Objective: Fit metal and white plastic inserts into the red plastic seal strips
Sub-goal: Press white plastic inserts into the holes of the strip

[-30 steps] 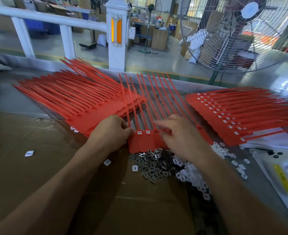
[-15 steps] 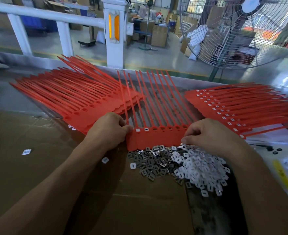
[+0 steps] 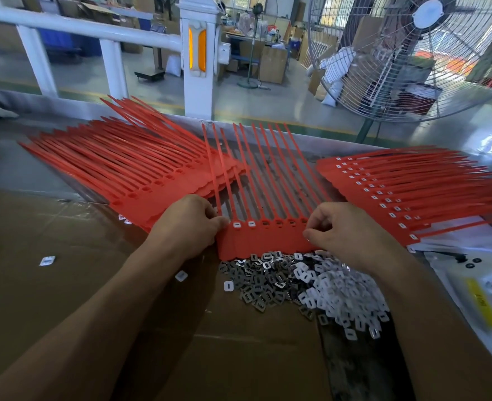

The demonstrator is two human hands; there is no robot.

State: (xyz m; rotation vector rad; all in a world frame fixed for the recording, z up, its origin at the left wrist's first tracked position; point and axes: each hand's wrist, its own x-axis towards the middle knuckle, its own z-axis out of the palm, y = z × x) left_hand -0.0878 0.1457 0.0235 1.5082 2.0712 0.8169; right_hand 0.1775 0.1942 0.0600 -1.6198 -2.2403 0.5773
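Now both hands pinch the seal strip's side edges.

red seal strips, grey metal inserts, white plastic inserts

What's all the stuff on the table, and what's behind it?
Strip being worked: one joined row, red, centre, two white inserts fitted at its left.
Unfilled strips: a stack, red, left.
Filled strips: a stack, red, right.
Metal inserts: a heap, grey, below the strip.
White inserts: a heap, right of the metal ones.
Cardboard: brown, under everything.
Fan: one, grey, behind right.
Railing: white, behind.
Left hand: pinches the strip.
Right hand: fingers curled at the strip's right end.
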